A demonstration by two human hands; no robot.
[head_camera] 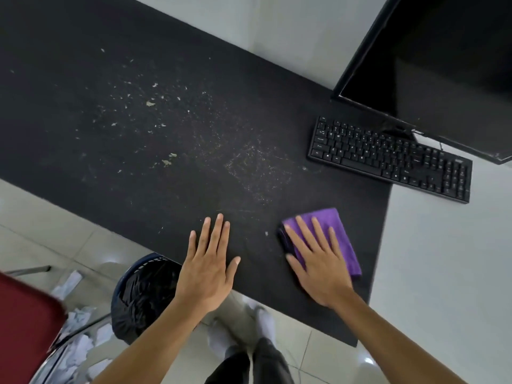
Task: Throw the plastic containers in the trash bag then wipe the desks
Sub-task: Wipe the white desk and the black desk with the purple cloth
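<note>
Desk surface: a black, matte top runs diagonally from the upper left of the frame to the lower right. Pale crumbs are scattered over the centre and upper left of the top. A fine dusty smear lies toward the middle.

The left hand lies flat, palm down, on the near edge of the desk at lower centre. Its fingers are straight and slightly spread, and it holds nothing.

The right hand lies flat, palm down, on the purple cloth, right of lower centre. Its fingers are straight and spread, pressing the cloth onto the desk. No finger curls round the cloth.

The purple cloth is folded into a rough rectangle. It lies on the black top near its right-hand end, below the keyboard. Its far and right edges show past the fingers.

The trash bag is black and lines a dark round bin. The bin stands on the tiled floor under the near edge of the desk, just left of the left wrist.

The keyboard is black and lies right of centre, partly on the black top and partly on a grey surface. The monitor fills the upper right corner, with its screen dark and its lower edge over the keyboard's far side.

A red chair occupies the lower left corner. Crumpled white paper lies on the floor between chair and bin. The person's feet show at bottom centre.
</note>
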